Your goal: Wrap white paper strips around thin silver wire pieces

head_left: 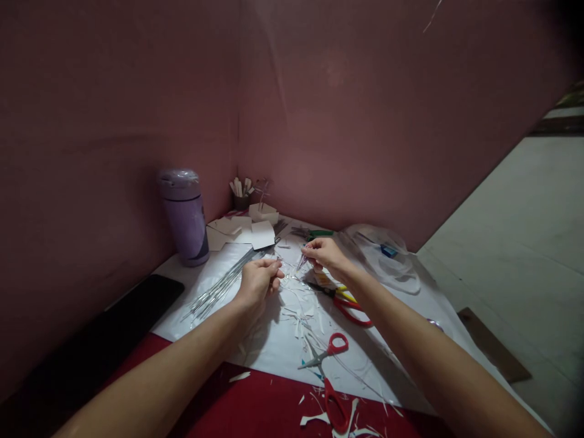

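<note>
The right hand is nearly closed, and between thumb and first finger it pinches a small slender piece, thin and a little purple, which points down towards the sheet. The left hand is beside it, to its left, with the fingers curled and the thumb near the fingertips; whether it holds a thin strand, I cannot tell. The slender piece is in the space between the two hands, close to the right fingertips.

This piece is probably very light and easy to bend, so I would take it softly near its upper end, with only the finger pads; a strong squeeze could crush it. Its surface may be smooth, and then it could slip or turn.

To the left of the left hand lies a bundle of wires; they look thin and springy, and are perhaps best taken around the middle, because the loose ends can spread. Just below the right hand are the large scissors, and nearer to the person, the small scissors lie open. Paper scraps are scattered below and between the hands, on the white sheet.
</note>
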Motion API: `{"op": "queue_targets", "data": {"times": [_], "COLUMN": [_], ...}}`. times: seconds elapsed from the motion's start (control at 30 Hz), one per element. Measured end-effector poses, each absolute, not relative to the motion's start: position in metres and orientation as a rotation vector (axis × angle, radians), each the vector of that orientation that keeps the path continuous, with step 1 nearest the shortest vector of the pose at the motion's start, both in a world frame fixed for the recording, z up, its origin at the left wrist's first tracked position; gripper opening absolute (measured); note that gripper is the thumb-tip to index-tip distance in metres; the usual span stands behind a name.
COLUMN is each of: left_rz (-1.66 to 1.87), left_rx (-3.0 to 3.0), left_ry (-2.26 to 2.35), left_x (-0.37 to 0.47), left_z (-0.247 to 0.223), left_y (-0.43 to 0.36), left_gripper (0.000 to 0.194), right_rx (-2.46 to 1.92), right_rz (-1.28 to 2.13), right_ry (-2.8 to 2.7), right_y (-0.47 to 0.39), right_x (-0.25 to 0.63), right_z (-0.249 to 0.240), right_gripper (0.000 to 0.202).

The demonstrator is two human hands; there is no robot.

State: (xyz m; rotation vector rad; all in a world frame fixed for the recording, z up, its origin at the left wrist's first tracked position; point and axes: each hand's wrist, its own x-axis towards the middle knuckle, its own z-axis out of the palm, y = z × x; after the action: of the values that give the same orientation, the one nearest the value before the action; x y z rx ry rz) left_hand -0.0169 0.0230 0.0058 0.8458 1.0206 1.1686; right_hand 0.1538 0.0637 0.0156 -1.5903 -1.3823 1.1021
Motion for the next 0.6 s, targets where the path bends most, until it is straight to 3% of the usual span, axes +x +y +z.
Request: {"op": "queue_targets", "data": {"times": [0.33,0.6], "left_rz": [1.196,1.228], "left_rx": [0.79,0.695], "left_ry": [1.022,0.971], "left_x": [-0.021,-0.02], "left_z": [0.003,0.005], "left_y": [0.03,0.029], "left_gripper": [0.012,0.01], "right_rx": [-1.994,-1.946], "right_rz": [1.114,0.946], "right_ry": [-1.553,-1.547], "right_y": [0.093,0.067], "right_x": [0.131,0.142], "right_z": [0.018,0.032], "right_gripper": [0.031,0.027]}}
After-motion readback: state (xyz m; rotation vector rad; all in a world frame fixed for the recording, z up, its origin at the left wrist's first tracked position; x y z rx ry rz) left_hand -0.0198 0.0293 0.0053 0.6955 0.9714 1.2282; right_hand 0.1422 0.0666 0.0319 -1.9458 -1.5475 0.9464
